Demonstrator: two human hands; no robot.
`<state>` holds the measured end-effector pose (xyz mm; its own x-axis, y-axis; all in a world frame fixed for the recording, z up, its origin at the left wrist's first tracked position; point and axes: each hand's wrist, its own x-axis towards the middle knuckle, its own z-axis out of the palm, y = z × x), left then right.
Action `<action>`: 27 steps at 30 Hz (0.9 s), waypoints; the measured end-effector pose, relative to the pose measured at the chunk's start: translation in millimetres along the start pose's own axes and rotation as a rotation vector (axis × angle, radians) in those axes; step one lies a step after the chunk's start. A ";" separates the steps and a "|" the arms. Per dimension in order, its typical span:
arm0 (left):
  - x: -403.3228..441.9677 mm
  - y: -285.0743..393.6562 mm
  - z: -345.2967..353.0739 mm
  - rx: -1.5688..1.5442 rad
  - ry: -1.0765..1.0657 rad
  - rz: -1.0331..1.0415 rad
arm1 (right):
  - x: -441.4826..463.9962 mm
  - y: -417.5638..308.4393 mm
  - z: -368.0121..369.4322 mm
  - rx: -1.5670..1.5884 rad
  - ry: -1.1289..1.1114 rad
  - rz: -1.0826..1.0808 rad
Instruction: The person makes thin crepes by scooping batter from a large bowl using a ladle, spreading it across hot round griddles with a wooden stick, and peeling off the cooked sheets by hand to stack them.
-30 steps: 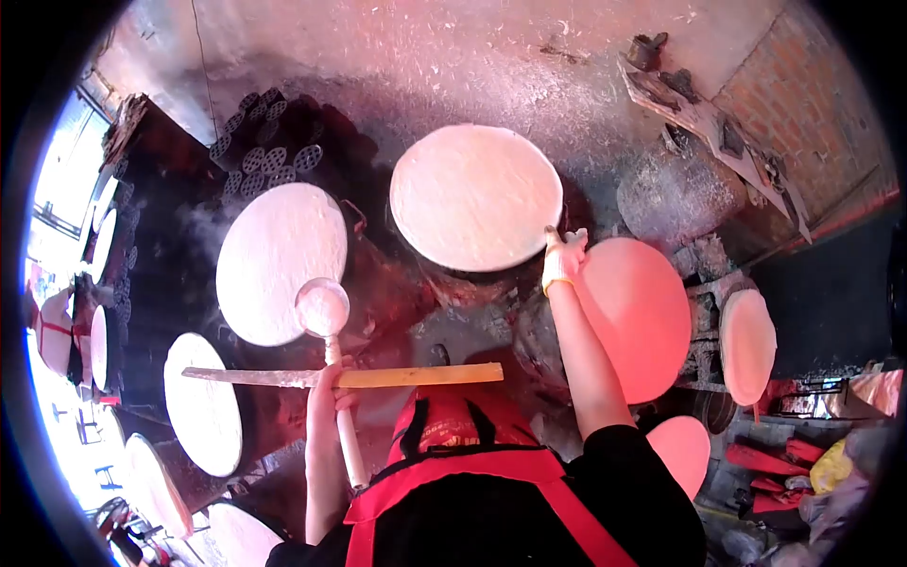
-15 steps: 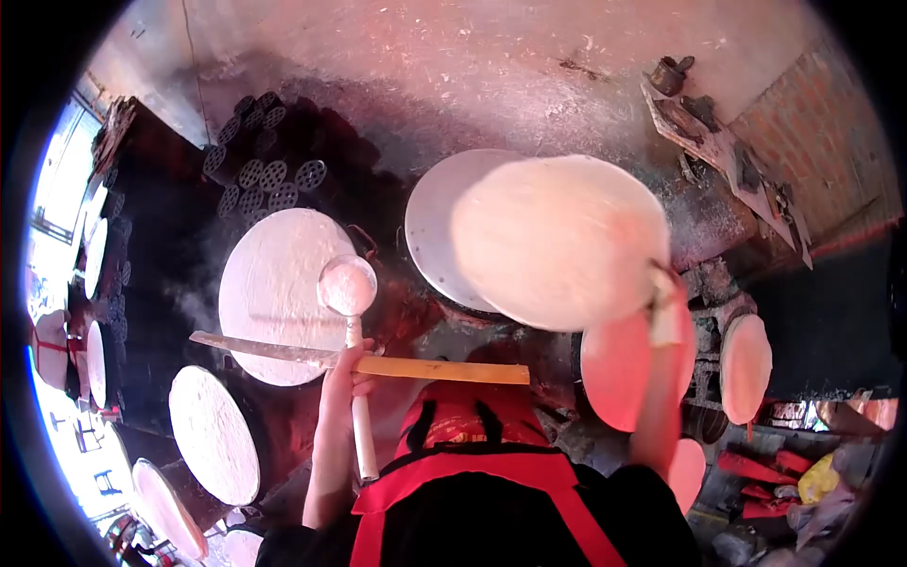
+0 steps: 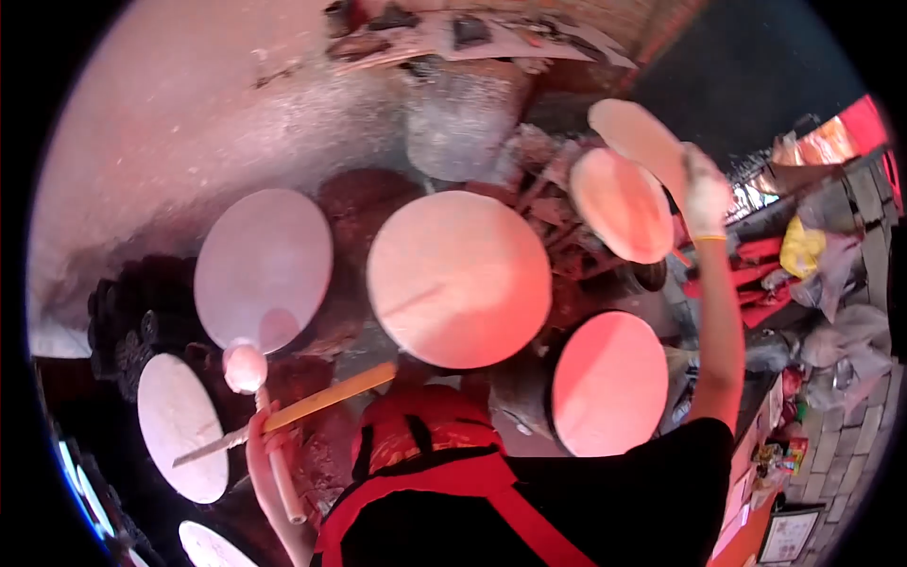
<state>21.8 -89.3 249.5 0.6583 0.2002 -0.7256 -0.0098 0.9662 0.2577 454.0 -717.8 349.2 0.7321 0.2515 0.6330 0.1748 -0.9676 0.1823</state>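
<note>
My left hand is closed around two tools at once. One is a ladle with white batter in its bowl and a pale handle pointing down. The other is a long flat spatula with a thin metal blade and a yellow wooden handle, lying across the ladle. At the upper right, my right hand grips the edge of a thin round pancake, seen tilted. Just below it lies a round, pale pancake-like surface; whether the two touch I cannot tell.
A grey round griddle is at left. Pale batter or pancakes cover griddles at the centre, lower right and left. Dark coal briquettes are behind left. Plastic bags lie at right.
My view has turned right. My right hand has carried the pancake from over the grey griddle to the far right. My left hand still holds the ladle and spatula.
</note>
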 end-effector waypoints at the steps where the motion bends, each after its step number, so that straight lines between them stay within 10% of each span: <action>1: -2.8 -19.2 5.6 0.027 0.010 0.046 | -8.6 -0.2 18.7 -0.200 -0.207 0.021; 6: -8.8 -97.7 25.4 0.093 0.040 0.216 | -147.3 48.9 225.2 -0.288 -0.323 0.066; 13: -77.4 -180.2 -7.2 0.111 0.040 0.434 | -231.1 38.0 250.0 -0.020 -0.301 0.381; 18: -111.4 -205.2 -16.2 -0.306 -0.008 0.191 | -232.0 28.7 252.7 -0.187 -0.272 0.435; 21: -150.5 -264.1 7.6 -0.068 0.244 0.507 | -190.7 -58.8 151.3 0.169 -0.231 0.169; 24: -183.2 -272.1 -57.6 -0.471 -0.004 0.365 | -213.1 -194.3 112.9 0.706 -0.243 -0.141; 27: -201.4 -286.6 -113.2 -0.759 0.026 0.368 | -225.6 -342.5 19.3 1.472 -0.698 -0.636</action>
<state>-193.1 -388.2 249.6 0.4966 0.5185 -0.6961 -0.7298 0.6836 -0.0115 241.7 -443.6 129.4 0.3707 0.8934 0.2537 0.6318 -0.0424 -0.7740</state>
